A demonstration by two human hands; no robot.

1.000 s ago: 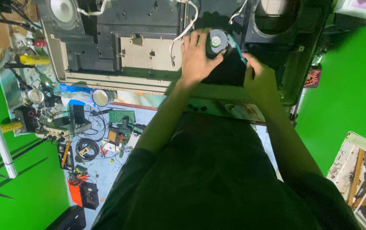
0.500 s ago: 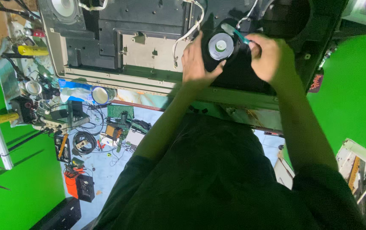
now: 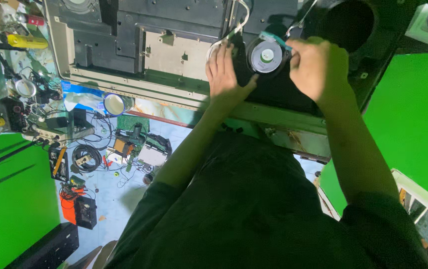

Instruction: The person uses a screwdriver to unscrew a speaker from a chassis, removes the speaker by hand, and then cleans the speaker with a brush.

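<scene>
While my left hand point(image 3: 226, 74) lay flat and empty on the dark chassis point(image 3: 184, 22) to steady it, my right hand point(image 3: 318, 67) pinched the round speaker point(image 3: 266, 56) at its right edge, holding it over the far panel.

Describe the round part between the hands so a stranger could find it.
Start at the big dark chassis filling the top. Near its right side, between the left hand and the right hand, sits a small round speaker. Its pale grey cone stands out against the black panels.

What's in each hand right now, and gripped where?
Right hand pinches the round speaker at its right rim. Left hand lies flat on the dark chassis beside it, holding nothing.
</scene>
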